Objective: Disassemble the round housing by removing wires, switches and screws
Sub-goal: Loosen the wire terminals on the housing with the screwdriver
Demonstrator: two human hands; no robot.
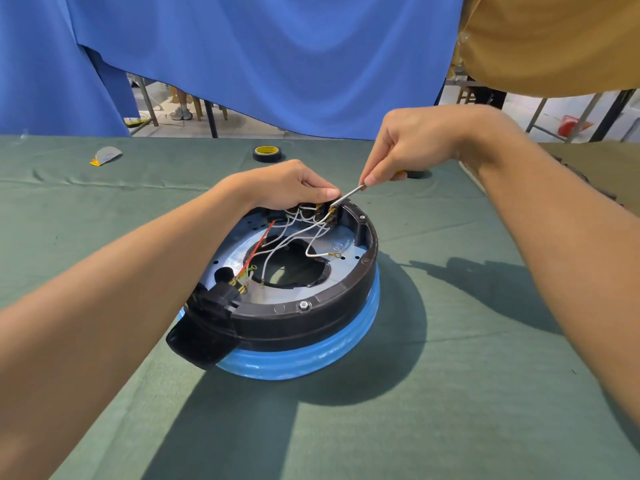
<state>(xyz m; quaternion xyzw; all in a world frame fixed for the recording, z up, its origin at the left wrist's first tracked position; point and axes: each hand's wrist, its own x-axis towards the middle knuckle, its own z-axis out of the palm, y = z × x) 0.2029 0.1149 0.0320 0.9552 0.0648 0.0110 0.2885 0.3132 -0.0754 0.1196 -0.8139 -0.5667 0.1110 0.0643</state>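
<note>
Early stage: right hand [415,147] grips screwdriver [348,194], tip at switches [317,209]; left hand [287,187] curled around switches. One white wire [322,255] hangs free; rim screw [303,305] remains in round housing [311,317].

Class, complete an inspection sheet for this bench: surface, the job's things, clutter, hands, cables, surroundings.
Surface: wrinkled green cloth table, partly shadowed.
Job's things: round black plastic housing on a blue ribbed base; black switches at its far rim; silver hex screw on near rim.
Clutter: black tape roll with yellow core; grey-yellow scrap.
Hands: left hand grips the switches; right hand holds a metal-shafted screwdriver at their terminals.
Cables: white wires, a red wire; one ring-terminal end loose.
Surroundings: blue curtain, tan cloth.
</note>
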